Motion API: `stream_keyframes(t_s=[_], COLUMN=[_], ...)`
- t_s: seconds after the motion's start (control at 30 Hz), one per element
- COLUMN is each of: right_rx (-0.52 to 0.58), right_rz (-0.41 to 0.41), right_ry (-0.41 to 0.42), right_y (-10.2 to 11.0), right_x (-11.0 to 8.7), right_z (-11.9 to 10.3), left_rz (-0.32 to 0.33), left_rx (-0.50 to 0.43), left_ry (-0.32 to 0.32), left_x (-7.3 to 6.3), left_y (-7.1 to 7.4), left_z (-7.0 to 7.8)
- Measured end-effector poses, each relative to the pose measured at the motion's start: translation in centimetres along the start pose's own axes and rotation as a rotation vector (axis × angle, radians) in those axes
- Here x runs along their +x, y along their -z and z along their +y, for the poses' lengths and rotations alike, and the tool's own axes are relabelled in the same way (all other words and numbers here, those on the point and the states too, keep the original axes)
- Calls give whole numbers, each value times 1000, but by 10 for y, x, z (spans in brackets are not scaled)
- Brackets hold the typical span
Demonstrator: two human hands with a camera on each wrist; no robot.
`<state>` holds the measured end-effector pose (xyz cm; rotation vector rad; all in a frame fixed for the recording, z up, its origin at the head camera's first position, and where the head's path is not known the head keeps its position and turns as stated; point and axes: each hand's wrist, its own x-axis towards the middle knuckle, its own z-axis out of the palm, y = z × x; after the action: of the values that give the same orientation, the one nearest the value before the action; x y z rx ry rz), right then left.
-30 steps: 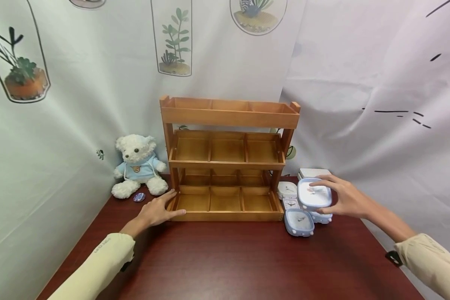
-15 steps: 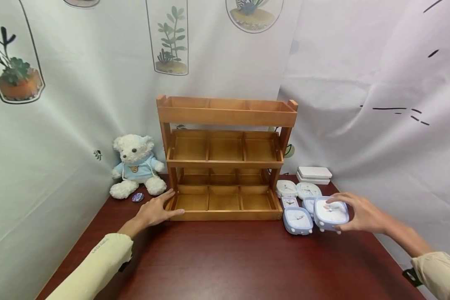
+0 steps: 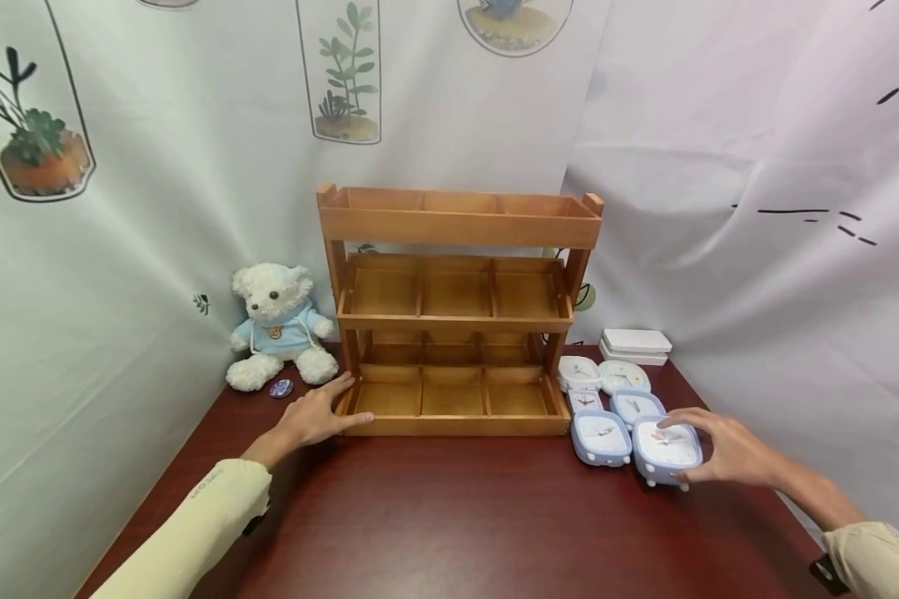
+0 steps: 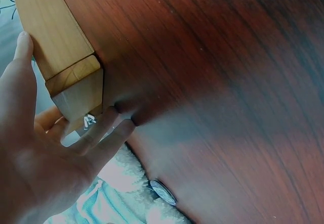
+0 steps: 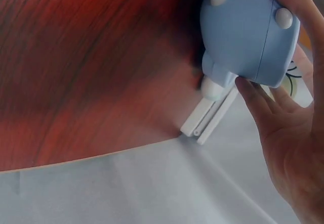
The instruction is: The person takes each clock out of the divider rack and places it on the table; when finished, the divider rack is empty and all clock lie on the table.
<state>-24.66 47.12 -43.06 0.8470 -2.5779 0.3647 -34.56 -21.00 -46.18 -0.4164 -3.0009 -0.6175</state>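
Observation:
In the head view a wooden three-tier rack [image 3: 457,426] with divided trays stands at the back. My left hand [image 3: 309,421] rests at its lower left corner, thumb along the front board and straight fingers by the end. Two fingertips touch the table in the left wrist view. My right hand [image 3: 737,449] holds a blue-rimmed alarm clock [image 3: 667,453] between thumb and fingers. Its blue back with white knobs [image 5: 248,32] shows in the right wrist view. Beside it sit another blue alarm clock [image 3: 601,437] and, behind, a smaller blue clock [image 3: 636,406].
White clocks [image 3: 579,373] and a small square clock [image 3: 585,401] stand right of the rack, with stacked white boxes [image 3: 635,343] behind. A white teddy bear [image 3: 275,320] in a blue hoodie sits left, near a round badge [image 3: 280,388]. Fabric walls border the dark red table [image 3: 449,516].
My right hand has brought the alarm clock down and towards me, from above the other clocks to the front of the group. My left hand has stayed at the rack's corner.

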Motion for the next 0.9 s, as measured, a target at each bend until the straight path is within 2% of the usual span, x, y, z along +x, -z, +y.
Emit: stream_keyframes(t_s=[0.47, 0.73, 0.9], right_rx=[105, 132, 158], right_rz=[-49, -59, -37], right_ry=[-98, -53, -20], right_y=[-4, -4, -5], right_x=[1, 3, 5], right_z=[8, 10, 10], left_rz=[-3, -7, -12], left_rx=[-5, -4, -3], left_ry=[-4, 9, 9], left_x=[0, 0, -2], left_y=[0, 0, 1], left_z=[1, 2, 3])
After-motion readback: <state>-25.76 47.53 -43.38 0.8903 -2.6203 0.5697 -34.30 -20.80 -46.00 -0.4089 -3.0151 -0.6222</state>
